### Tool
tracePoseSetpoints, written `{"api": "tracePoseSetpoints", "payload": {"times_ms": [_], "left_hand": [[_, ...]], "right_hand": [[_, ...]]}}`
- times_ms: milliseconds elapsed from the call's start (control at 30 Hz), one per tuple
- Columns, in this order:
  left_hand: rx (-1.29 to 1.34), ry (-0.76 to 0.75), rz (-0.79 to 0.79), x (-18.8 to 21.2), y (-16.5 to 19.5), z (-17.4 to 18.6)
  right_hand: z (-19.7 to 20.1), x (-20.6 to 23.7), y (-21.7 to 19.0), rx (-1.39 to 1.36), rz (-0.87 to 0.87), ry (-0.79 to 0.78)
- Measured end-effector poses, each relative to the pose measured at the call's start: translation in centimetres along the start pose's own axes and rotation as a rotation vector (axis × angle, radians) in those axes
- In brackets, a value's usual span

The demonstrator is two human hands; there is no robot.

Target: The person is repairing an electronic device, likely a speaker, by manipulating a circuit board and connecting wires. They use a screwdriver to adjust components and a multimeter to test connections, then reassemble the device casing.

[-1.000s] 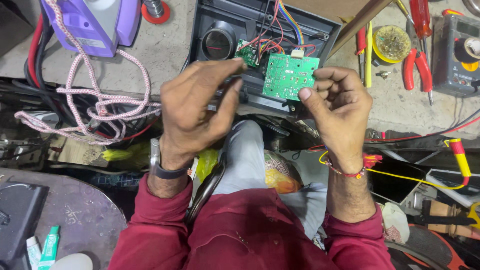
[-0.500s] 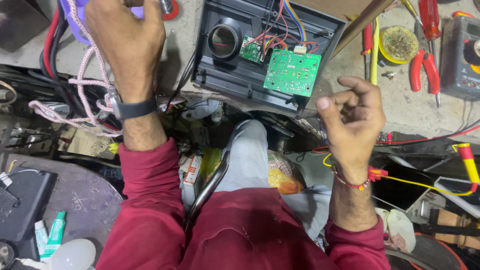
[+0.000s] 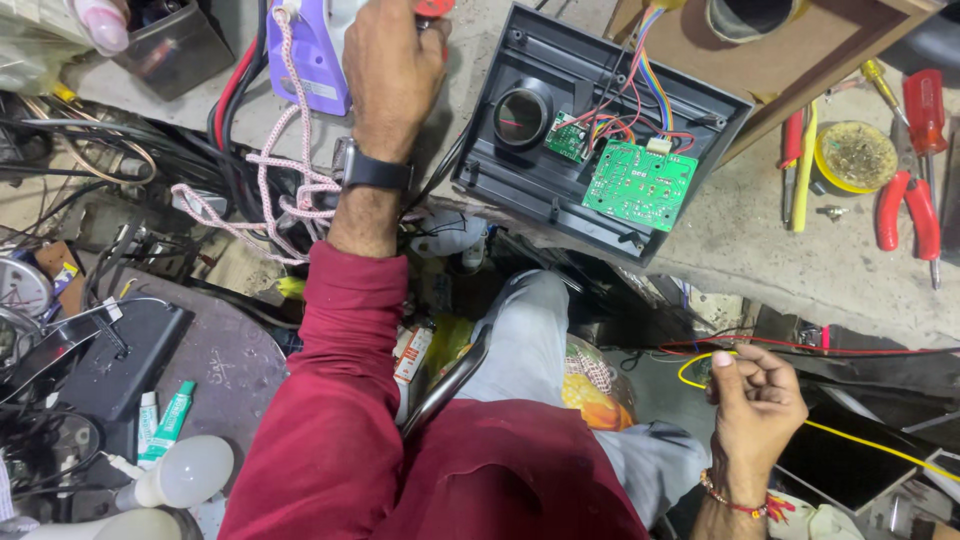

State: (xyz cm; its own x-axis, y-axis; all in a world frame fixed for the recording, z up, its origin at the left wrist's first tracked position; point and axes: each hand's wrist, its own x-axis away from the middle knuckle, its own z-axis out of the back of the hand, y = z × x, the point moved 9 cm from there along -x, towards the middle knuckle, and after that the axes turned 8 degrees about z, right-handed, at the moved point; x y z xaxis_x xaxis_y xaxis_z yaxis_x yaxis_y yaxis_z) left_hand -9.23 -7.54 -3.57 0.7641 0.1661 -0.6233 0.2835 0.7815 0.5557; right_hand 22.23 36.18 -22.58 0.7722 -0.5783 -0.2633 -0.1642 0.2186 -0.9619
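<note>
My left hand [image 3: 392, 62], a black watch on its wrist, reaches to the top edge beside a purple iron [image 3: 308, 55]. Its fingertips pinch a red roll [image 3: 434, 7] that the frame cuts off. My right hand [image 3: 755, 398] hangs low near my lap in a loose fist, beside a loop of yellow wire [image 3: 688, 366]; nothing shows inside it. Between the hands, a black housing [image 3: 500, 190] lies open on the bench, holding a round gauge [image 3: 524, 116], a green circuit board [image 3: 640, 186], a smaller green board [image 3: 568, 137] and coloured wires. Neither hand touches it.
The iron's red-and-white braided cord [image 3: 268, 175] trails over black cables at left. Red pliers [image 3: 905, 215], a red screwdriver [image 3: 925, 110], a yellow-rimmed tin [image 3: 856, 155] and a wooden box [image 3: 800, 60] lie at right. White bulbs [image 3: 185, 470], green tubes [image 3: 170, 418] and a black device [image 3: 110, 365] sit lower left.
Both hands have left the green circuit board. My left hand swung up and left to the red roll by the iron. My right hand dropped down toward my lap.
</note>
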Motion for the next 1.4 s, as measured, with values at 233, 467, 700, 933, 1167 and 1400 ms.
{"api": "tracePoseSetpoints", "payload": {"times_ms": [233, 467, 700, 933, 1167, 1400], "left_hand": [[0.454, 0.225, -0.04, 4.3, 4.3, 7.9], [1.052, -0.348, 0.031, 13.3, 11.5, 8.5], [0.904, -0.778, -0.354, 24.1, 21.4, 3.8], [0.915, -0.878, -0.212, 26.8, 18.2, 1.0], [0.978, -0.887, -0.224, 26.6, 14.3, 1.8], [0.971, -0.875, -0.145, 25.3, 10.4, 0.6]], "right_hand": [[6.4, 2.0, 1.7, -0.095, -0.02, 0.118], [2.7, 1.9, -1.0, -0.128, 0.081, -0.026], [-2.5, 4.0, -7.4, -0.529, 0.215, -0.328], [-3.2, 2.9, -4.0, -0.565, -0.046, -0.286], [-7.5, 2.7, 1.1, -0.257, 0.05, -0.491], [-8.7, 1.7, 7.1, -0.192, 0.064, -0.567]]}}
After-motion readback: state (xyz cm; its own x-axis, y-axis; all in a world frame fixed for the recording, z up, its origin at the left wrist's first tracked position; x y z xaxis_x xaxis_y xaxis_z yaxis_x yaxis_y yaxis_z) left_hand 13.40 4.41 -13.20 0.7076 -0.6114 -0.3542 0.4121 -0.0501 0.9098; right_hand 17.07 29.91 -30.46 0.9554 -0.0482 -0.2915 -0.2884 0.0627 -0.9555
